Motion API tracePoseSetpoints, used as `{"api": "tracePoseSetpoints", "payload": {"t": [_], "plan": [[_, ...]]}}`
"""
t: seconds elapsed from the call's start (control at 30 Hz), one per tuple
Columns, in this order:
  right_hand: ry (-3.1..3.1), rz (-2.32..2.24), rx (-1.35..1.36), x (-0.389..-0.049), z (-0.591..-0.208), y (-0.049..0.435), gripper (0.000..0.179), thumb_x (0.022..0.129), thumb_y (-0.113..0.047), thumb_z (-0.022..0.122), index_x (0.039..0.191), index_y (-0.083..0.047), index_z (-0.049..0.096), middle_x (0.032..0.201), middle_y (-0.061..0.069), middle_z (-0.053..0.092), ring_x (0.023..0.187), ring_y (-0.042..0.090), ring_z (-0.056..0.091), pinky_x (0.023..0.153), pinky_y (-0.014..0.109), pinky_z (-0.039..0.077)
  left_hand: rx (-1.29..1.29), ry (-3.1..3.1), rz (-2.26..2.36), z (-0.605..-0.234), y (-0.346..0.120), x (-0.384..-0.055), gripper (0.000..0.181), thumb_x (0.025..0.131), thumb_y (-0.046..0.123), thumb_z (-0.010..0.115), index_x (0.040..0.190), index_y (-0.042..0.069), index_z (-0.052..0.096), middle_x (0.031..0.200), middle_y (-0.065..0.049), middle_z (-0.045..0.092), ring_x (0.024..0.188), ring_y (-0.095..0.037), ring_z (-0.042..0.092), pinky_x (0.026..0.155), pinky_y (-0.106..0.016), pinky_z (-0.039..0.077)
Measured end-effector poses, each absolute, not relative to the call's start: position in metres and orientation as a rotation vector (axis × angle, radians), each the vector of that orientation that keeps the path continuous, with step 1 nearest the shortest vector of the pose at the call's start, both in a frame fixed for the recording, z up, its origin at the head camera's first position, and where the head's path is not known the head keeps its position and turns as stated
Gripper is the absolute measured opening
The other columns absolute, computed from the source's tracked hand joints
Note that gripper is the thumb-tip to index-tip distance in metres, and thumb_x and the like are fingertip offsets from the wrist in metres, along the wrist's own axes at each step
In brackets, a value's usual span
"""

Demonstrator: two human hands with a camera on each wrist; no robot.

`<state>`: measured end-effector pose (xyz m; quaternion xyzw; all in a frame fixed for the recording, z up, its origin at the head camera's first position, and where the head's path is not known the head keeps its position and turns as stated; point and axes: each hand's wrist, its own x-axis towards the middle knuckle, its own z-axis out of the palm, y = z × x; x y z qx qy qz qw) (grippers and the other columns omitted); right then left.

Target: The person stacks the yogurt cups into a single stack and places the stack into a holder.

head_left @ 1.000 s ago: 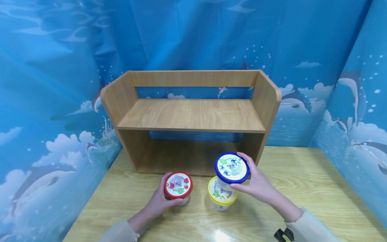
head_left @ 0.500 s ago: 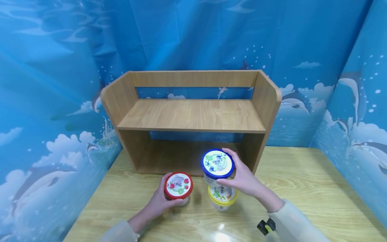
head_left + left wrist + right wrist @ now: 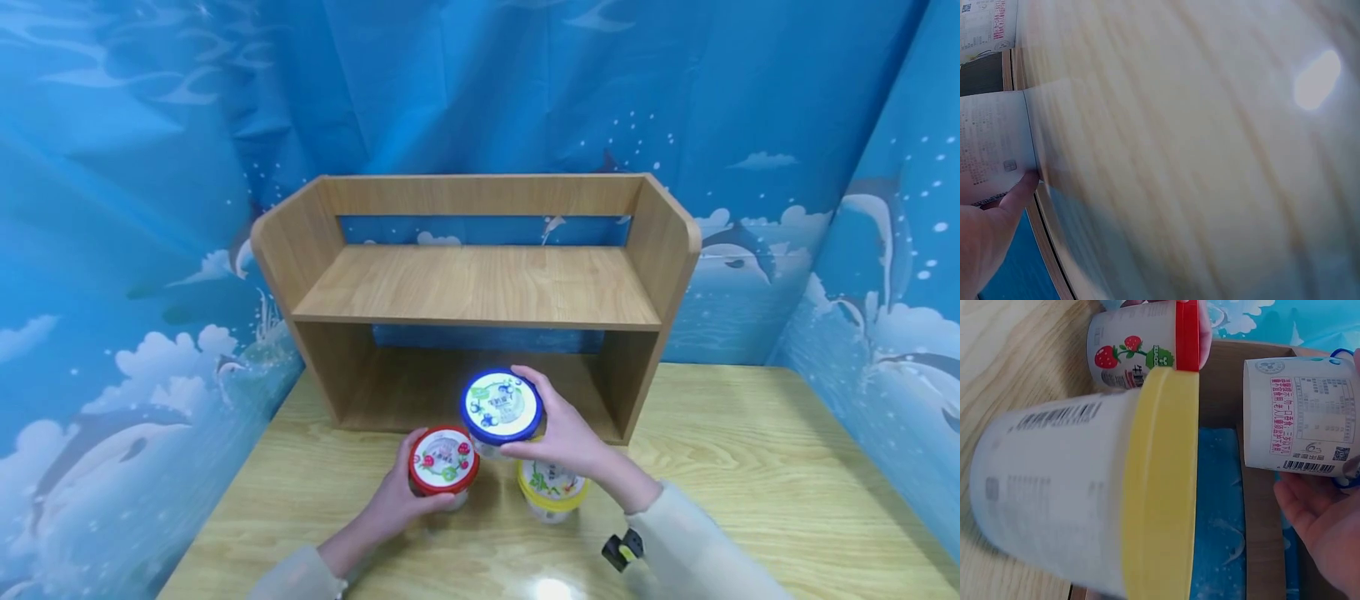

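My left hand (image 3: 392, 500) grips a white tub with a red, strawberry-printed lid (image 3: 444, 460), which stands on the table. My right hand (image 3: 573, 446) holds a white tub with a blue, blueberry-printed lid (image 3: 501, 406) between thumb and fingers, raised above the table. Just behind and between the other two, it partly covers both from above. A tub with a yellow lid (image 3: 552, 487) stands on the table below my right wrist. In the right wrist view the yellow-lidded tub (image 3: 1054, 494) looms close, with the blue-lidded tub's printed side (image 3: 1304, 415) at right.
A two-level wooden shelf (image 3: 480, 287) stands right behind the tubs, its lower board at table height. Light wood-grain table (image 3: 750, 467) spreads to both sides. A blue sea-print curtain (image 3: 480, 92) hangs behind and at the sides.
My right hand has carried the blue-lidded tub leftward, from over the yellow-lidded tub to beside the red-lidded one. The left hand and the other two tubs have stayed put.
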<state>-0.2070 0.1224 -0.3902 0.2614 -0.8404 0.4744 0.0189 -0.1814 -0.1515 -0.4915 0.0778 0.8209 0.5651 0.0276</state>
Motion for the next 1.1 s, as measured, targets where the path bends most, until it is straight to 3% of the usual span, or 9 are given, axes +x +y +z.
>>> {"api": "tracePoseSetpoints", "payload": {"t": [0.43,0.83,1.1], "plan": [[-2.655,1.547,0.826,-0.221,-0.396,0.096,0.099,0.072,-0.037,0.086,0.149,-0.027,0.026,0.142,0.004,0.046,0.130,0.025,0.045,0.104,0.053,0.037,0.276,2.504,1.772,-0.489,-0.150,-0.182,0.099,0.070,0.023,0.089,0.147,0.015,0.026,0.134,-0.008,0.051,0.120,-0.025,0.051,0.100,-0.046,0.044],[-2.610,1.621,1.003,-0.224,-0.402,0.073,0.098,0.073,-0.030,0.087,0.149,-0.019,0.027,0.140,0.007,0.047,0.126,0.022,0.048,0.104,0.046,0.039,0.318,2.477,1.791,-0.492,-0.153,-0.181,0.097,0.073,0.020,0.087,0.147,0.021,0.025,0.135,-0.012,0.049,0.120,-0.031,0.051,0.101,-0.049,0.042],[-2.629,1.578,1.034,-0.223,-0.409,0.062,0.098,0.072,-0.031,0.087,0.149,-0.016,0.029,0.138,0.006,0.048,0.123,0.019,0.050,0.101,0.043,0.042,0.379,2.456,1.853,-0.493,-0.154,-0.181,0.101,0.071,0.014,0.088,0.148,0.018,0.022,0.138,-0.015,0.046,0.122,-0.032,0.050,0.101,-0.044,0.042]]}}
